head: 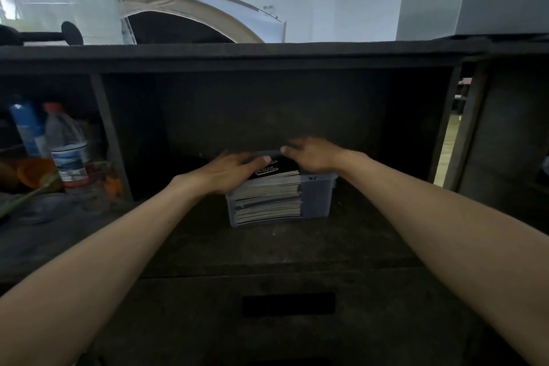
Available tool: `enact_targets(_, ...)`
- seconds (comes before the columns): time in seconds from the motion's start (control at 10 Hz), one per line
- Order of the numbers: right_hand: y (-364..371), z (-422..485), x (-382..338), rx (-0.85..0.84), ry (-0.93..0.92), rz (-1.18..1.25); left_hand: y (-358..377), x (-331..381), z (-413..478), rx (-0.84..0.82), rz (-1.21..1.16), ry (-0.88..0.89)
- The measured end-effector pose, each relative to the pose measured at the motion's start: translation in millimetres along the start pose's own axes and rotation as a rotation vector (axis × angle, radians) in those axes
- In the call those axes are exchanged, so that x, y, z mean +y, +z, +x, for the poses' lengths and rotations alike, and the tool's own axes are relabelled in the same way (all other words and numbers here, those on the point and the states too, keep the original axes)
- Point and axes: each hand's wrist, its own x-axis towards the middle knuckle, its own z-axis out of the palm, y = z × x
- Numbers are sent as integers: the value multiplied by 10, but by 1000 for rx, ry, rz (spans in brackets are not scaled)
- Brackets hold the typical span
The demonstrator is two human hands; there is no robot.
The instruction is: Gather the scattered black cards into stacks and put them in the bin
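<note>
A clear plastic bin (318,200) stands on the dark shelf in the middle of the view. It is packed with black cards (274,171), whose white edges show through its front wall. My left hand (228,171) lies over the bin's left rim with the thumb pressing on the top card. My right hand (312,154) reaches over the bin's right rim, its thumb at the far edge of the top cards. The fingers of both hands are blurred and partly hidden behind the stack.
A dark wooden shelf (282,246) carries the bin. A vertical divider (110,137) stands to the left, with plastic bottles (66,145) and orange items behind it. A drawer with a slot handle (288,304) is below. A dark post (466,128) stands at the right.
</note>
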Motion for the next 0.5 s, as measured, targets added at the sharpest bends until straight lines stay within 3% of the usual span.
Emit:
enact_targets(0.1,161,143,60,-140,81,7,58,-54,130,30,10,-1)
enact_targets(0.2,171,204,83,-86,134,-8,56,-49,231,38,16,-30)
enact_targets(0.3,187,204,160,92,147,32,110,-20,231,171,-13,29)
enact_targets(0.5,63,-321,124,707,-195,210,192,75,-336,660,16,198)
